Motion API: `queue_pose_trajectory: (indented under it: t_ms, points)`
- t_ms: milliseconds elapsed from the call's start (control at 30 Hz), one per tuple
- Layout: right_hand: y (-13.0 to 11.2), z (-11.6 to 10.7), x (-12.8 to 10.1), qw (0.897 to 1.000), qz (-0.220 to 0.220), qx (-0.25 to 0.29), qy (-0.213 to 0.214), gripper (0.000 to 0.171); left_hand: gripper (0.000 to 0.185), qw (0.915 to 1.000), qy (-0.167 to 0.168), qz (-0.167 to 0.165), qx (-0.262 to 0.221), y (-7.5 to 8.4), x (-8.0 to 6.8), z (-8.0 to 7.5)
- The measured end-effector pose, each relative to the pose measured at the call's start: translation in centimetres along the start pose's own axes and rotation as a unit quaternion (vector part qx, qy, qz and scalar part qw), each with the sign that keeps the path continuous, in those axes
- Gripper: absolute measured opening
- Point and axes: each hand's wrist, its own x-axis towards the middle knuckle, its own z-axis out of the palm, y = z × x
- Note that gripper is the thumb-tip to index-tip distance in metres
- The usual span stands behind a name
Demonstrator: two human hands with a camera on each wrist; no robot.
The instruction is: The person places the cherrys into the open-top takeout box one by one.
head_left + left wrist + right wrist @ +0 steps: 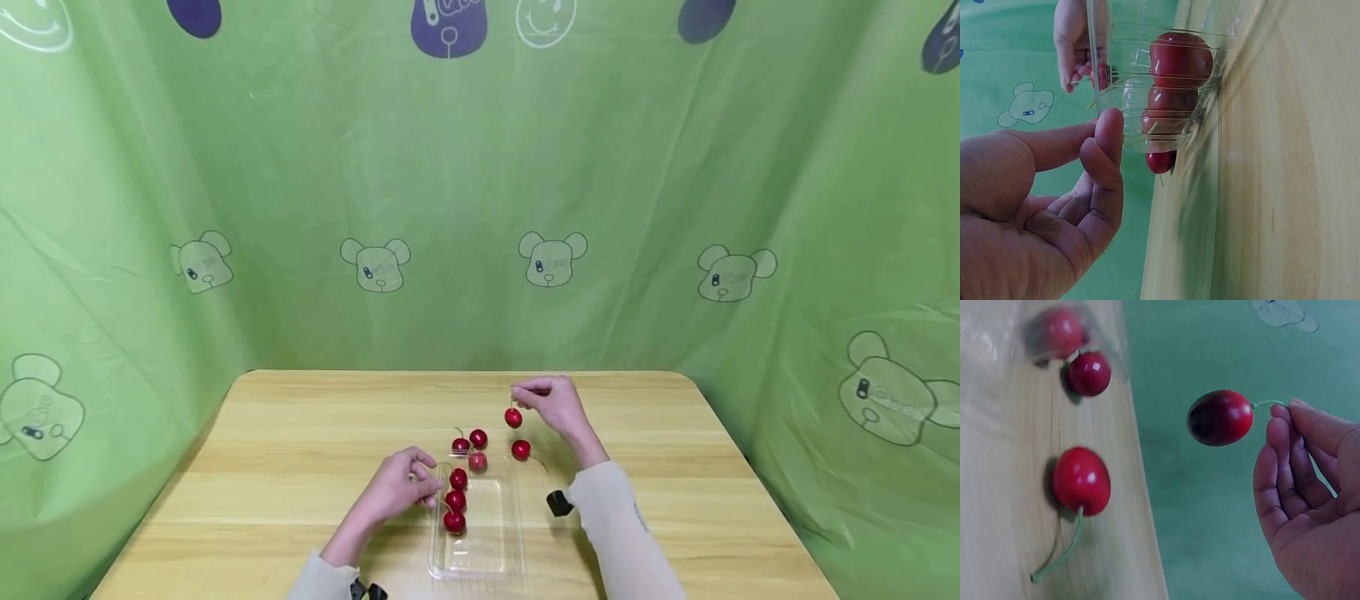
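My right hand (555,404) pinches the thin green stem of a red cherry (1221,419) between thumb and index finger, and the fruit hangs above the table. At the left long side of a clear plastic box (491,567), my left hand (397,485) pinches the rim between thumb and fingers. Inside the box, along that side, cherries (454,522) lie in a row. Another cherry (477,462) shows at the box's far end; whether it is inside cannot be told. Just right of the box lies a loose cherry (1082,481) with its stem towards the right.
Past the far end of the box, a dark red cherry (461,446) and a brighter cherry (478,437) sit on the wooden table (315,417). Green printed curtains (465,325) enclose the table's back and sides.
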Motion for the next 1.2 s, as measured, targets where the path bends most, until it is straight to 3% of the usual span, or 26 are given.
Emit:
queue_pose_trajectory:
  t_ms: [567, 900, 1200]
  points:
    - [-1.8, 1.2, -4.1, 0.997, -0.036, 0.062, -0.019, 0.022, 0.043, 1.0, 0.006, 0.002, 0.007, 0.0, 0.0, 0.0]
    - [-2.1, 1.9, -5.9, 0.995, -0.021, 0.096, -0.018, 0.021, 0.043, 0.9999, 0.006, -0.001, 0.009, 0.1, -0.1, 0.0]
    - [-1.7, 2.2, -6.7, 0.995, -0.01, 0.096, -0.027, 0.025, 0.044, 0.9999, 0.004, -0.002, 0.01, 0.1, -0.1, 0.1]
